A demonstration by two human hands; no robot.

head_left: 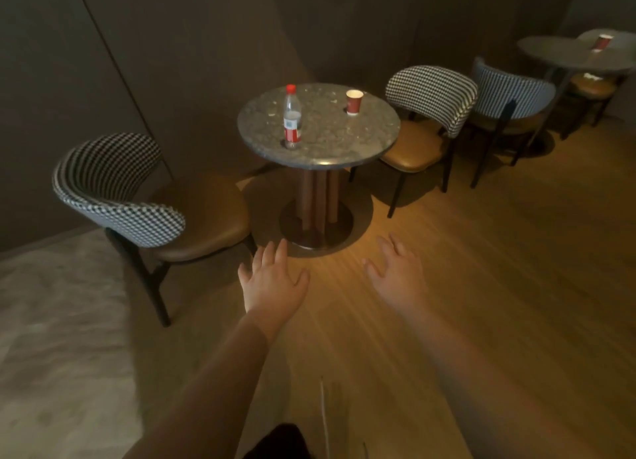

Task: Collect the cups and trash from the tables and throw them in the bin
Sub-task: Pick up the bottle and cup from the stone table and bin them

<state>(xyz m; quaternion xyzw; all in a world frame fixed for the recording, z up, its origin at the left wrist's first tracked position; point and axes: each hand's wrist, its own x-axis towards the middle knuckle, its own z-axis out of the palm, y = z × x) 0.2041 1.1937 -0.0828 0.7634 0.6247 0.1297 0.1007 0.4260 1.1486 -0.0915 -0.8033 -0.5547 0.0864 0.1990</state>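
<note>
A red paper cup [354,102] is standing upright on the far right part of the near round counter [361,148], and a clear plastic bottle [292,121] with a red cap and red-and-white label is standing upright toward the counter's front left, well apart from the cup; a second red cup [603,42] is sitting on a far counter [550,54] at upper right. Step in hand, as judged: the approach to the first pickup, nothing collected yet and no bin showing in view. The left hand [273,283] and right hand [399,276] are both reaching forward, palms down, fingers [272,252] straight and loosely spread, holding nothing, hovering over the floor short of the counter. The next move is probably calling for stepping closer, then closing one hand round the thin-walled cup gently, since paper will be crushing easily, and the other round the bottle's slim ribbed body. The counter top is looking like speckled polished stone on a fluted wooden pedestal with a metal base disc. Chairs [117,197] with houndstooth fabric backs and tan leather seats are flanking it; the floor is warm wood planking [481,286]
</note>
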